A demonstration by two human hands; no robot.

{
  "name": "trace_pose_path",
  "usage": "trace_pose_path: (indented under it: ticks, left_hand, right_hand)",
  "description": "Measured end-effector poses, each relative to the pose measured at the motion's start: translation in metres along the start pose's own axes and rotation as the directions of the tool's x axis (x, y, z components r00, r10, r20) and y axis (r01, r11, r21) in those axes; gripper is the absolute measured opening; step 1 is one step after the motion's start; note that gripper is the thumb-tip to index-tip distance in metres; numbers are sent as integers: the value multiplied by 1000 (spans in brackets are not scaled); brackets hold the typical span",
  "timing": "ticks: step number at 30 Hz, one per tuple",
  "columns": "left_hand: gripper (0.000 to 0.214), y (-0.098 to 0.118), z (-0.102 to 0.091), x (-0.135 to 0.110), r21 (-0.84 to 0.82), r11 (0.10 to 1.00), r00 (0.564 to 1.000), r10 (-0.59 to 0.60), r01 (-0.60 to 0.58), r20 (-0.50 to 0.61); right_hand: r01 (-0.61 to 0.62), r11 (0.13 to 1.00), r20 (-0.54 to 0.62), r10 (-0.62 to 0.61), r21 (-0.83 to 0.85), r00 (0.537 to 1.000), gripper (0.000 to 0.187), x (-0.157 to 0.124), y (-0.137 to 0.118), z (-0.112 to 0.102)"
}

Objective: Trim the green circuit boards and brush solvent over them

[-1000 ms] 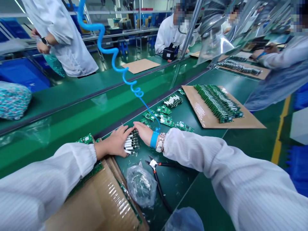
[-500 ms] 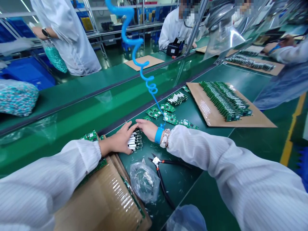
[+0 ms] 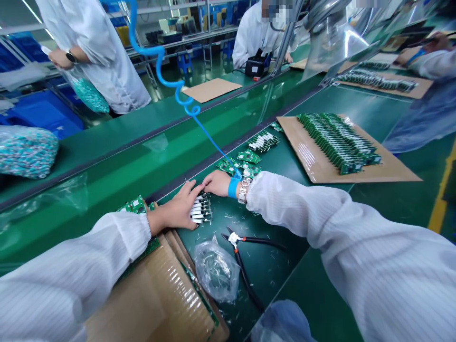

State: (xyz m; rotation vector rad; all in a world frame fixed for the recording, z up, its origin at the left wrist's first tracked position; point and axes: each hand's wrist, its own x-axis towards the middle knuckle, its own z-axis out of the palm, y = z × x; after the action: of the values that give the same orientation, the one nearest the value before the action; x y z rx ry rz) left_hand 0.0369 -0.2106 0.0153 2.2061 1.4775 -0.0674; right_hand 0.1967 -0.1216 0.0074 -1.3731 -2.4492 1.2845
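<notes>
My left hand [image 3: 181,207] is wrapped over a row of small circuit boards [image 3: 201,209] with white parts and thin pins, holding it against the bench. At the row's far end my right hand [image 3: 217,184], with a blue wrist strap and a metal watch, is closed in a pinch by the left fingers. What lies in that pinch is hidden. Nearer to me lie black-handled side cutters [image 3: 234,239], jaws apart, and a clear plastic bag [image 3: 217,270]. Several loose green boards [image 3: 249,156] and another row of boards [image 3: 263,141] lie beyond my right hand.
A cardboard sheet [image 3: 306,164] on the right bears a long double row of boards [image 3: 335,137]. Cardboard [image 3: 153,289] fills the lower left. A coiled blue cord [image 3: 171,83] hangs over the bench. Other people in white coats work around it. Clipped pins litter the bench.
My right fingers have curled from a stretched pose into a pinch. The blue cord's coils have swung left and up. My left hand stays on the row; the view has shifted slightly.
</notes>
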Motion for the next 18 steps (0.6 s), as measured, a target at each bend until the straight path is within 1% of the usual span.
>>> trace_pose_path:
  ticks: [3,6,13,16,18]
  left_hand:
    - [115,-3,2,0,0,1000,1000,7,-7,-17]
    - [115,-6,4,0,-1,1000,999,13,-13,-37]
    - [115,-6,6,0,8,1000,999,20,-20,-46]
    - [114,-5,5,0,14,1000,999,26,-26,-45]
    - [113,-4,4,0,18,999,998,29,-28,-51]
  right_hand:
    - [6,999,22,-6,-36,1000,27,2,-3,-1]
    - [-14,999,30,15,-41,999,27,3,-6,-3]
    - [-72,997,69,70,29,995,29,3,-7,-1]
    - [-64,994,44,61,85,997,30,5,-4,2]
    - [-32,991,-3,33,131,999,29,7,-2,4]
